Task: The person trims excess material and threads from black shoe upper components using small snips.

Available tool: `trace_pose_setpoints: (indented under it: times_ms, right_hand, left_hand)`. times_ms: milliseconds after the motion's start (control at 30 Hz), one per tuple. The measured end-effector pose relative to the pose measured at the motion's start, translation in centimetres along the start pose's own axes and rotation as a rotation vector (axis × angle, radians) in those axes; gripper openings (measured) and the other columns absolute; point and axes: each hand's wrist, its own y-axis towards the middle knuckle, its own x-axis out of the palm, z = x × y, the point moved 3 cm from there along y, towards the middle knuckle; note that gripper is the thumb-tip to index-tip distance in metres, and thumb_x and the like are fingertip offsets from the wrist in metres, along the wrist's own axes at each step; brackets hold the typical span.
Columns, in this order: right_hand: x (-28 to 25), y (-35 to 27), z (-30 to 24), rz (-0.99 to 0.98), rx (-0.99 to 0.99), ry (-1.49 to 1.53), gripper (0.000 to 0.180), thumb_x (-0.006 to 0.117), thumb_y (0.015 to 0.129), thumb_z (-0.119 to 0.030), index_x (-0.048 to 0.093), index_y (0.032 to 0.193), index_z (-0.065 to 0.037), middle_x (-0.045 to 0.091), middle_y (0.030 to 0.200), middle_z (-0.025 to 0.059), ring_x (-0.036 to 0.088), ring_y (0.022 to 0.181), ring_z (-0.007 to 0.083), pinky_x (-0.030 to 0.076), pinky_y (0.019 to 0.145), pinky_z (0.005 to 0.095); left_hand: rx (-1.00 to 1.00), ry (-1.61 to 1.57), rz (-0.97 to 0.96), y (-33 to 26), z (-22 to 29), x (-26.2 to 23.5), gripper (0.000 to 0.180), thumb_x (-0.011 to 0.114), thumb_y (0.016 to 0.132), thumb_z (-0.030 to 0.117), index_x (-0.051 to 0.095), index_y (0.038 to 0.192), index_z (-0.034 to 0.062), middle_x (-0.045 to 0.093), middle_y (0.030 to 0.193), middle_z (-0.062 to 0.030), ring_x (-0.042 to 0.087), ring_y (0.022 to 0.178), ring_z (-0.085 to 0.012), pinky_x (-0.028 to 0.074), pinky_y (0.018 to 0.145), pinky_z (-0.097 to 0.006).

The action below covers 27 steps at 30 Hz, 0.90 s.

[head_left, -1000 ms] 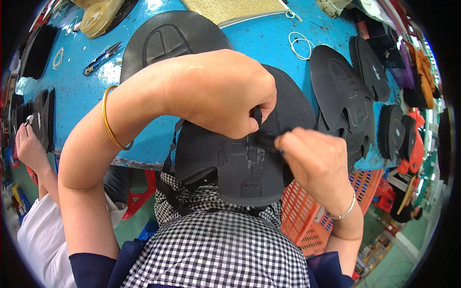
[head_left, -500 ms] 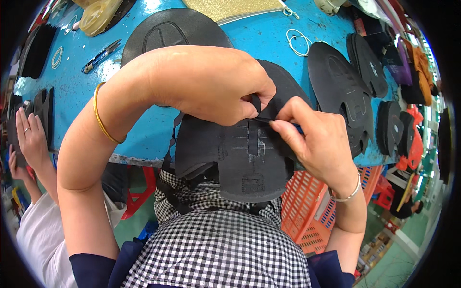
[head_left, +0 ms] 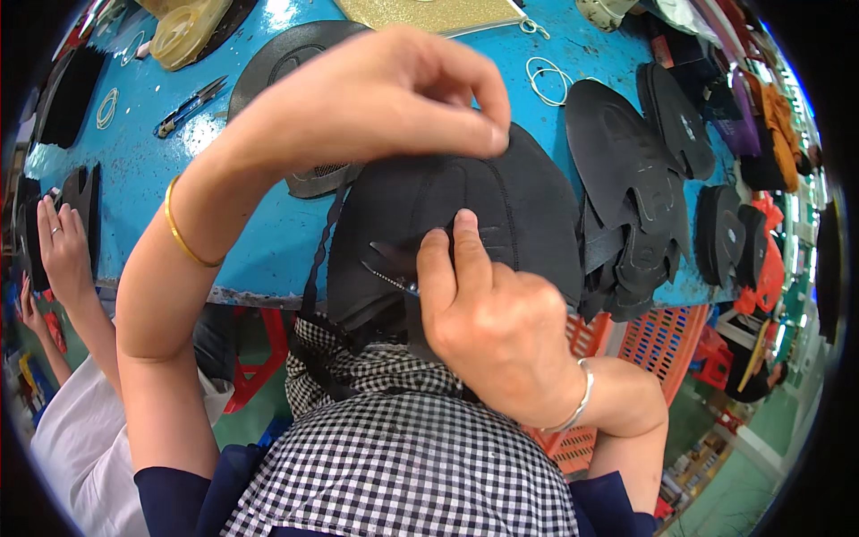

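A black stitched shoe upper lies before me over the table's front edge, with other black layers under it at the left. My right hand rests on it, index and middle fingers stretched out against the material. Small thread snips are tucked in this hand, their blades sticking out to the left. Above the upper's far part, my left hand is bent over with thumb and forefinger tips together. Whatever they pinch, if anything, is too small to make out. Another black upper lies partly behind my left hand.
On the blue table, more snips lie at the left and a looped white cord at the back. Black uppers are piled at the right. Below stand orange crates. A co-worker's hand is at far left.
My left hand has risen away from the right and moved toward the far part of the upper. The right hand has come nearer and left, fingers now flat on the upper, snip blades showing.
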Motion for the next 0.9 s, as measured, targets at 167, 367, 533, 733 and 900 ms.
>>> trace_pose_setpoints:
  times_ms: [167,367,533,733,900]
  right_hand:
    - [-0.1,-0.1,0.2,-0.017,0.041,0.198,0.018,0.063,0.083,-0.012,0.068,0.092,0.003,0.072,0.098,0.0295,0.054,0.042,0.0069,0.04,0.037,0.0218]
    - [-0.9,-0.7,1.5,-0.146,0.122,0.369,0.034,0.072,0.078,-0.017,0.06,0.106,-0.002,0.072,0.097,0.0218,0.065,0.052,0.0185,0.049,0.044,0.0319]
    - [-1.0,-1.6,7.0,-0.033,0.389,1.042,0.02,0.065,0.086,-0.008,0.057,0.103,-0.002,0.065,0.069,0.0094,0.063,0.051,0.0267,0.048,0.048,0.0354]
    - [0.7,-10.9,12.3,0.802,1.183,2.103,0.033,0.053,0.099,-0.019,0.058,0.125,0.0,0.069,0.116,0.0143,0.069,0.102,0.0262,0.056,0.09,0.0377]
    - [3.1,-15.8,12.9,0.997,1.222,2.24,0.035,0.049,0.101,-0.027,0.058,0.125,-0.003,0.067,0.122,0.0139,0.065,0.111,0.0276,0.053,0.097,0.0419]
  left_hand:
    - [0.044,-0.349,0.299,-1.9,1.8,-3.3,0.014,0.072,0.092,0.016,0.074,0.097,0.0038,0.069,0.074,-0.0037,0.059,0.059,-0.0055,0.047,0.053,-0.02]
    - [0.182,-0.308,0.499,-3.8,5.2,-4.2,0.016,0.064,0.098,0.015,0.069,0.104,0.0012,0.07,0.075,-0.0065,0.052,0.048,-0.0043,0.037,0.043,-0.015]
    - [0.184,-0.115,0.544,-5.4,4.2,-5.3,0.018,0.062,0.098,0.018,0.068,0.105,0.0027,0.069,0.082,-0.0044,0.048,0.054,-0.0021,0.035,0.048,-0.016]
    - [0.054,0.137,0.401,-3.6,3.4,-2.8,0.017,0.063,0.096,0.021,0.053,0.093,0.0071,0.07,0.071,-0.0027,0.041,0.046,0.0017,0.029,0.045,-0.014]
    - [-0.005,-0.014,0.277,-2.1,2.9,-2.0,0.015,0.07,0.091,0.016,0.06,0.088,0.0054,0.067,0.072,-0.0009,0.049,0.052,0.0,0.037,0.05,-0.014]
